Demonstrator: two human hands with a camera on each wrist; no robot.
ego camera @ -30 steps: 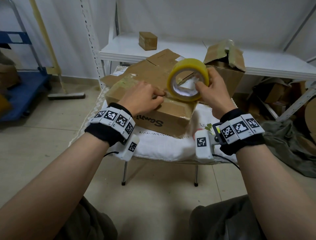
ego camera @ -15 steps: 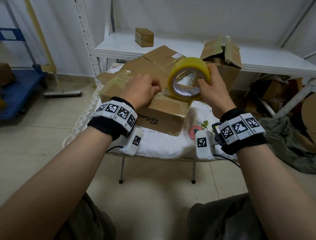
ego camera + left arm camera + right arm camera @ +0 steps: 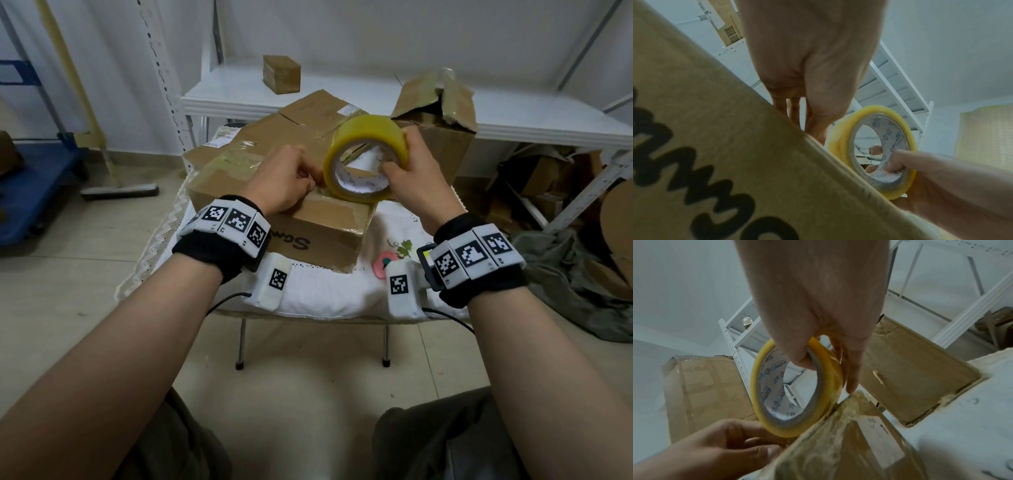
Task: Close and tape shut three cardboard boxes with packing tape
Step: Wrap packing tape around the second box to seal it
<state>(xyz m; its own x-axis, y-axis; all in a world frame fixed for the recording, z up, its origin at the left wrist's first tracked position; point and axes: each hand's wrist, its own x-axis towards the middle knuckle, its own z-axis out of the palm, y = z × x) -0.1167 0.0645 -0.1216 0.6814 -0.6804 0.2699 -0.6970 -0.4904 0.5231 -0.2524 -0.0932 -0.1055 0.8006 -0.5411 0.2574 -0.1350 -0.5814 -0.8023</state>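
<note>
On the head view, front box: a shut cardboard box (image 3: 294,209) lies on the white cloth-covered worktop (image 3: 329,291), nearest the person, black lettering on its near wall.
Head view, tape roll: the yellow tape roll (image 3: 365,158) stands on edge at the right end of that box's top, in the right hand (image 3: 416,185), thumb hooked in the core, fingers over the outer rim.
Head view, left grip: the left hand (image 3: 284,180) lies on the box top just beside the roll, fingertips bunched as if pinching the tape's free end; the end itself is too thin to make out.
Head view, other boxes: a second box (image 3: 308,120) sits behind the front one, a third box (image 3: 442,126) with flaps up stands to the right, and a small box (image 3: 281,73) rests on the shelf.
Left wrist view, edge: fingers curl down at the box's top edge, touching the roll's rim.
Left wrist view, handling: the box looks stiff enough at edges and corners to press on; the flap middle is likely to give.
Right wrist view, roll: it rests on a taped, glossy corner; old tape looks slick, so bare board seems the better place to stick.
Right wrist view, hold: the roll looks light and rigid; a core-and-rim grasp lets it turn while pulling. The film is clingy and will likely fold on itself if slack.
</note>
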